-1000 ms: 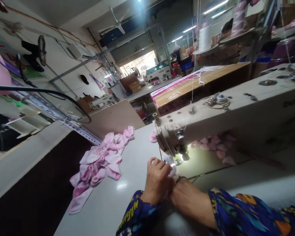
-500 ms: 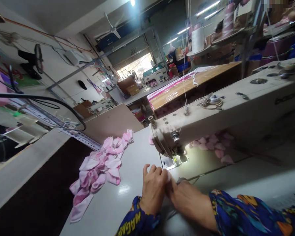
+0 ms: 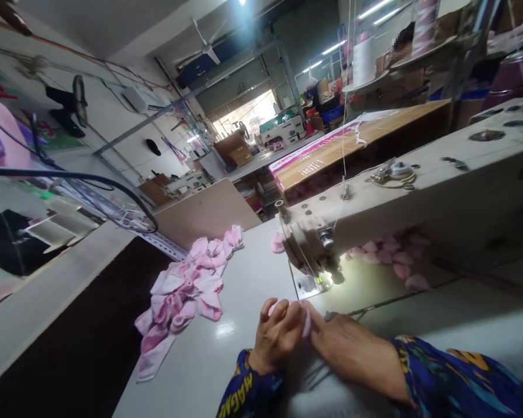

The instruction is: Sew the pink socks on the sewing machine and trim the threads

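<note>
My left hand (image 3: 278,335) is closed around a small pink fabric piece (image 3: 306,323), a bit of which shows between the fingers. Against it, my right hand (image 3: 346,343) pinches the same piece from the other side; its fingertips are partly hidden. Both hands are just in front of the sewing machine (image 3: 370,203), short of its lit needle area and metal needle plate (image 3: 305,287). To the left, a heap of pink fabric pieces (image 3: 187,284) lies on the white table (image 3: 239,290).
Small pink pieces (image 3: 392,253) lie beneath the machine arm, and another (image 3: 278,242) sits behind its head. A cardboard box (image 3: 357,145) stands beyond the machine. A black cable (image 3: 126,194) loops at the left. A person is partly visible in the far background.
My left fingers have curled in, and pink fabric now shows between my hands. The view has shifted slightly, moving the scene to the right.
</note>
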`<state>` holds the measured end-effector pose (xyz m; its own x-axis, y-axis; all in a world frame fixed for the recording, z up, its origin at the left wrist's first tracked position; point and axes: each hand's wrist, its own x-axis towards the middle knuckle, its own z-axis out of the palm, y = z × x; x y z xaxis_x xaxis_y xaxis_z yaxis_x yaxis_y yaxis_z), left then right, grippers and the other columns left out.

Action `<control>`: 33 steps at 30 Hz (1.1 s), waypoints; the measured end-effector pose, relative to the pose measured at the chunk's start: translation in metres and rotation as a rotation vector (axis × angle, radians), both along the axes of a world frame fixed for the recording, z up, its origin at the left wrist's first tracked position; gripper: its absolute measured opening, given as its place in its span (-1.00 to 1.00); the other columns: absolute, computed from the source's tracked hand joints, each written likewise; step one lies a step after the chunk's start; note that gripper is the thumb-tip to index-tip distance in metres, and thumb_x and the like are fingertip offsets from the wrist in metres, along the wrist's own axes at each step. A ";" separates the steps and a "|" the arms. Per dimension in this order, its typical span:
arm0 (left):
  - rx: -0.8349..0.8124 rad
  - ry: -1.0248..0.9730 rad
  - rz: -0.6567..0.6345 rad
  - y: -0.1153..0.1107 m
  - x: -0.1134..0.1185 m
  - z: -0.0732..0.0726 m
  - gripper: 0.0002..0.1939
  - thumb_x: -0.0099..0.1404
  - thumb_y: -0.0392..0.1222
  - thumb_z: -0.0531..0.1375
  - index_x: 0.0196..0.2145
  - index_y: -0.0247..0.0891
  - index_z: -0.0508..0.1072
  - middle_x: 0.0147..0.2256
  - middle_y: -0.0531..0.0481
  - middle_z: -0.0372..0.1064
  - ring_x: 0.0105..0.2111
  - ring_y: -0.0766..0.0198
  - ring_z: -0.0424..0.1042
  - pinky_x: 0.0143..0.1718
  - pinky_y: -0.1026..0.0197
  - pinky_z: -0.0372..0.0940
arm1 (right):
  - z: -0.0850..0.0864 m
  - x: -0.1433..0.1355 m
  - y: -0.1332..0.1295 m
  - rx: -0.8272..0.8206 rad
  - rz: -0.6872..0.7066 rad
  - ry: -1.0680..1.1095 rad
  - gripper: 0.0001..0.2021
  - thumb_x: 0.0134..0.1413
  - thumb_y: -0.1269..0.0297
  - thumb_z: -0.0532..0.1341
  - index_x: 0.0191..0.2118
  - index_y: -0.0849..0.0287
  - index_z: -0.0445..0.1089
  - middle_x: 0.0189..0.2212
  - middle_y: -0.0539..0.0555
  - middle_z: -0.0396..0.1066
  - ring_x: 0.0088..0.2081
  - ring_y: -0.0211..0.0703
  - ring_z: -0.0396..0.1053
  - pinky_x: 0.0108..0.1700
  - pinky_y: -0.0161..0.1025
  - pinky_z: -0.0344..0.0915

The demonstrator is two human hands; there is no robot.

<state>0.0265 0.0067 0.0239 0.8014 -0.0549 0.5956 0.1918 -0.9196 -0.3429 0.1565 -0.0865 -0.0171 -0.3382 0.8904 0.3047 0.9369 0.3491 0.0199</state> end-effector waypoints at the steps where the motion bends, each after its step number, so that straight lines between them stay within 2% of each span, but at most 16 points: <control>1: 0.002 -0.002 -0.017 0.003 0.005 0.001 -0.76 0.39 -0.41 -0.01 -0.24 -0.29 0.44 -0.35 -0.01 0.46 -0.28 0.26 0.36 -0.08 0.15 0.13 | -0.001 -0.002 0.001 -0.025 0.000 0.013 -0.78 0.02 0.57 0.08 -0.18 0.37 0.35 -0.27 0.36 0.45 -0.54 -0.10 0.39 -0.52 -0.22 0.31; 3: -0.014 0.019 -0.070 0.009 0.015 0.002 -0.76 0.39 -0.37 -0.02 -0.30 -0.28 0.44 -0.40 -0.01 0.44 -0.32 0.26 0.34 -0.14 0.15 0.16 | -0.005 -0.004 0.003 -0.062 0.004 0.038 -0.83 0.00 0.61 0.09 -0.29 0.30 0.35 -0.45 0.21 0.45 -0.53 -0.11 0.38 -0.53 -0.25 0.27; 6: -0.089 0.113 -0.147 0.018 0.027 0.000 -0.69 0.41 -0.33 -0.06 -0.41 -0.29 0.41 -0.50 -0.01 0.35 -0.45 0.28 0.27 -0.30 0.20 0.20 | -0.010 -0.004 0.005 -0.053 0.002 0.054 -0.87 0.02 0.58 0.12 -0.32 0.26 0.32 -0.52 0.13 0.41 -0.55 -0.14 0.36 -0.56 -0.27 0.21; 8: -0.181 0.143 -0.159 0.019 0.028 -0.001 -0.67 0.41 -0.32 -0.06 -0.44 -0.31 0.40 -0.52 -0.02 0.34 -0.47 0.29 0.25 -0.37 0.22 0.21 | -0.012 -0.003 0.004 -0.026 -0.019 0.057 -0.92 0.05 0.53 0.13 -0.31 0.26 0.30 -0.51 0.14 0.40 -0.56 -0.14 0.34 -0.56 -0.27 0.22; 10: -0.273 0.104 -0.131 0.016 0.023 -0.001 -0.70 0.39 -0.32 -0.04 -0.43 -0.31 0.41 -0.46 -0.05 0.39 -0.43 0.27 0.27 -0.34 0.20 0.23 | -0.011 -0.002 0.003 -0.003 -0.035 0.040 -0.94 0.06 0.50 0.13 -0.32 0.27 0.30 -0.50 0.17 0.40 -0.55 -0.11 0.35 -0.56 -0.25 0.24; 13: -0.338 0.027 -0.085 0.009 0.011 -0.003 -0.71 0.40 -0.31 -0.03 -0.38 -0.28 0.44 -0.38 -0.08 0.46 -0.34 0.22 0.32 -0.28 0.15 0.27 | -0.005 0.000 0.002 0.027 -0.025 0.013 -0.95 0.09 0.47 0.12 -0.30 0.29 0.30 -0.29 0.37 0.44 -0.56 -0.10 0.36 -0.57 -0.22 0.28; 15: -0.346 0.017 -0.066 0.005 0.005 -0.005 -0.69 0.43 -0.28 -0.05 -0.34 -0.29 0.46 -0.36 -0.10 0.47 -0.34 0.22 0.33 -0.31 0.16 0.29 | 0.000 0.003 0.001 0.041 -0.029 0.023 -0.92 0.09 0.45 0.11 -0.26 0.31 0.30 -0.11 0.50 0.37 -0.56 -0.11 0.38 -0.58 -0.21 0.30; 17: -0.349 0.007 -0.049 0.002 0.001 -0.008 -0.66 0.45 -0.26 -0.08 -0.31 -0.30 0.46 -0.36 -0.11 0.47 -0.35 0.23 0.36 -0.32 0.16 0.31 | 0.005 0.005 -0.002 0.052 -0.029 0.043 -0.89 0.09 0.45 0.11 -0.23 0.30 0.29 -0.04 0.51 0.33 -0.57 -0.12 0.39 -0.59 -0.20 0.31; 20: -0.353 -0.001 -0.030 0.001 0.001 -0.012 -0.64 0.46 -0.24 -0.09 -0.31 -0.30 0.47 -0.37 -0.10 0.47 -0.37 0.25 0.39 -0.32 0.18 0.33 | 0.010 0.009 -0.010 0.093 -0.066 0.039 -0.81 0.07 0.53 0.08 -0.16 0.32 0.30 -0.06 0.44 0.38 -0.60 -0.15 0.36 -0.61 -0.22 0.28; 23: -0.343 0.014 -0.019 0.001 0.002 -0.014 -0.62 0.47 -0.23 -0.12 -0.29 -0.30 0.47 -0.37 -0.09 0.49 -0.35 0.26 0.42 -0.28 0.18 0.35 | 0.007 0.010 -0.016 0.146 -0.050 0.022 -0.67 0.03 0.62 0.07 -0.03 0.44 0.28 -0.13 0.39 0.43 -0.61 -0.19 0.33 -0.66 -0.25 0.19; 27: -0.274 0.040 -0.015 0.002 -0.001 -0.016 -0.61 0.47 -0.26 -0.15 -0.23 -0.33 0.46 -0.33 -0.11 0.51 -0.30 0.25 0.44 -0.21 0.15 0.36 | -0.006 0.011 -0.018 0.159 0.053 0.055 -0.67 -0.02 0.60 0.11 -0.06 0.45 0.30 -0.15 0.34 0.45 -0.61 -0.21 0.34 -0.68 -0.25 0.13; 30: -0.244 0.093 -0.015 0.004 -0.003 -0.015 -0.64 0.46 -0.30 -0.13 -0.19 -0.33 0.46 -0.29 -0.13 0.52 -0.26 0.22 0.44 -0.17 0.13 0.36 | -0.012 0.011 -0.018 0.136 0.034 0.054 -0.62 -0.06 0.60 0.11 -0.03 0.45 0.28 -0.12 0.33 0.44 -0.62 -0.21 0.32 -0.69 -0.23 0.13; 33: -0.198 0.121 -0.075 0.008 -0.001 -0.009 -0.65 0.44 -0.34 -0.11 -0.22 -0.34 0.47 -0.28 -0.12 0.52 -0.24 0.19 0.44 -0.15 0.11 0.36 | -0.012 0.011 -0.018 0.114 0.019 0.046 -0.57 -0.09 0.61 0.10 -0.01 0.44 0.27 -0.12 0.30 0.44 -0.63 -0.22 0.31 -0.70 -0.23 0.11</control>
<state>0.0257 0.0148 0.0145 0.8656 -0.0087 0.5006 0.0892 -0.9812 -0.1713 0.1674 -0.1048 -0.0292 -0.3375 0.8426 0.4196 0.9311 0.3643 0.0175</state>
